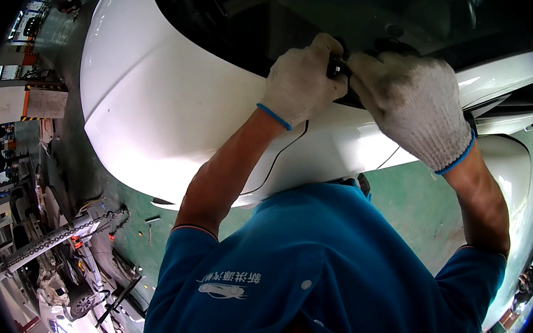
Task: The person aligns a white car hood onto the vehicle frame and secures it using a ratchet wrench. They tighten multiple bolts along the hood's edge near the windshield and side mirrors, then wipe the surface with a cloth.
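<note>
Both my hands wear off-white knitted gloves with blue cuffs and meet at the base of the dark windshield (pixel 279 15) of a white car (pixel 165 94). My left hand (pixel 306 78) is closed around a small black part (pixel 336 68), whose kind I cannot tell. My right hand (pixel 409 96) is closed beside it, its curled fingertips close against the part's right side; dark smudges mark the back of this glove. What the right fingers grip is hidden. Just beyond the right knuckles a rounded black piece (pixel 397 47) shows against the glass.
My body leans against the car's side, by a dark panel seam (pixel 273 161). A side mirror (pixel 501 162) sticks out at right. On the green floor at lower left, a metal beam with a chain (pixel 70 235) stands near vehicle parts and a wheel (pixel 82 304). Small tools lie near the bumper.
</note>
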`<state>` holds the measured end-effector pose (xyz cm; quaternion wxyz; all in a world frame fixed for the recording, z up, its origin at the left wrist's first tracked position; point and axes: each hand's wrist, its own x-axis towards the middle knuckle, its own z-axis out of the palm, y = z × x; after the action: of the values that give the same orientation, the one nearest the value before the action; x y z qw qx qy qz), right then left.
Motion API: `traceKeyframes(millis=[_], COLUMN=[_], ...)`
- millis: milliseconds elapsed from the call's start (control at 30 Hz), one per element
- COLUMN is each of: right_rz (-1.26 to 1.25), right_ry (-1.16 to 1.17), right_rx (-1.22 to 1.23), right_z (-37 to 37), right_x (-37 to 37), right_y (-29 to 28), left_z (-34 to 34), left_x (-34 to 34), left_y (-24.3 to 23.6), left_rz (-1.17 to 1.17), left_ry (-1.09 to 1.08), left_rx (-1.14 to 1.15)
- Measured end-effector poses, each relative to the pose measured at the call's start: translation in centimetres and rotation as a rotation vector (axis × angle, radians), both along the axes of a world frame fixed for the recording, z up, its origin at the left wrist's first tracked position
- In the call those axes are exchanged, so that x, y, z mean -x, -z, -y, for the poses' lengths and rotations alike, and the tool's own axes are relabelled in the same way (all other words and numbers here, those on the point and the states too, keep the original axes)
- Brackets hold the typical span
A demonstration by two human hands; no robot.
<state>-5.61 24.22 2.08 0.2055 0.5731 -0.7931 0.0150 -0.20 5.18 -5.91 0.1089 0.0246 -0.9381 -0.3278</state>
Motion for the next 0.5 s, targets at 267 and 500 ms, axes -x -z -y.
traceKeyframes(millis=[267,500], right_rz=[0.235,0.337], right_ry=[-0.083,0.062], right_rx=[0.225,0.217], right_z=[-3.2,-3.6], right_x=[1.9,2.3], right_y=[1.5,2.0], left_z=[-0.8,1.0], left_x=[-0.1,-0.2], left_y=[-0.2,-0.8], left_rz=[0.045,0.062], left_ry=[-0.025,0.021], left_rx=[0.033,-0.191])
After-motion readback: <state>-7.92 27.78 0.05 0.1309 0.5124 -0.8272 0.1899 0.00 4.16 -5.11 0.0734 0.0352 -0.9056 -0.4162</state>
